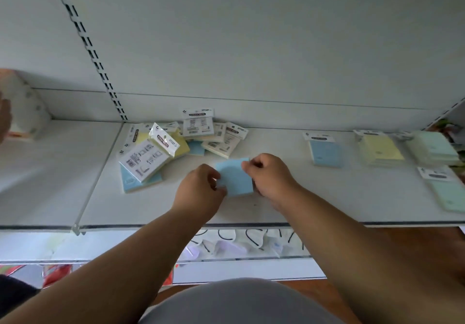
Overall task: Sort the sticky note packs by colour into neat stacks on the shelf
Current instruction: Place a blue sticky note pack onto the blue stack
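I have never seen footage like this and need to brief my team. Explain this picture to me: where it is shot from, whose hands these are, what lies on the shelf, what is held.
There is no machine here. A camera worn on a person's head looks forward and down, so the two bare arms reaching in from below are the wearer's own. The left hand and right hand together hold one blue sticky note pack by its side edges, above a white shelf. To the left lies an unsorted pile of blue and yellow packs, some showing their label side. To the right are sorted groups: a blue stack, a yellow stack and green packs near the frame's edge. By colour, the held pack probably belongs with the blue stack.
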The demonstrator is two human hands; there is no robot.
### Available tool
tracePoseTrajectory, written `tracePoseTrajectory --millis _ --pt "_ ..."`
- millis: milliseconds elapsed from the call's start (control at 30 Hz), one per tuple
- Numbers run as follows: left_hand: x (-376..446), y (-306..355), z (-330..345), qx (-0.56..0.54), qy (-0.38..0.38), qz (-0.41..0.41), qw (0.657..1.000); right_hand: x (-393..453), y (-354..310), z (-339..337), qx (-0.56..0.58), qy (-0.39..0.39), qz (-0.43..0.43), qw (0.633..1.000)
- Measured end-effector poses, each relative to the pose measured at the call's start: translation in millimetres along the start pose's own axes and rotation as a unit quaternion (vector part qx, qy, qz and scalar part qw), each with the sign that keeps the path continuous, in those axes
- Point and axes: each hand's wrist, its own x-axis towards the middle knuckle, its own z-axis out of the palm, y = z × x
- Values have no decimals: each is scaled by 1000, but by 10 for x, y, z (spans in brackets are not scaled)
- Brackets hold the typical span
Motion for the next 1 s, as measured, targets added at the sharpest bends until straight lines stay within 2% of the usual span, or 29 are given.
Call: tracePoseTrajectory --millis 167,300,433,567,800,867,1000 --pt "4 362 343 4 -54 61 997 -24 332 -581 3 33 14 999" --pt "17 799 835 -21 -71 107 991 56 564 -1178 -40 111 4 993" --pt "168 1262 1268 -34 -72 121 989 362 612 -1690 -112 155 -10 981" --pt "395 1650 1617 17 -51 128 990 740 548 -2080 -198 160 -12 967" --pt "517 1795 1874 125 -31 90 988 1013 688 -2168 -304 131 10 944" --pt "451 1767 1863 114 -20 90 989 959 707 -2131 -318 138 -31 938" --pt "219 1575 1707 68 29 74 994 794 597 -1920 -265 121 -132 948"
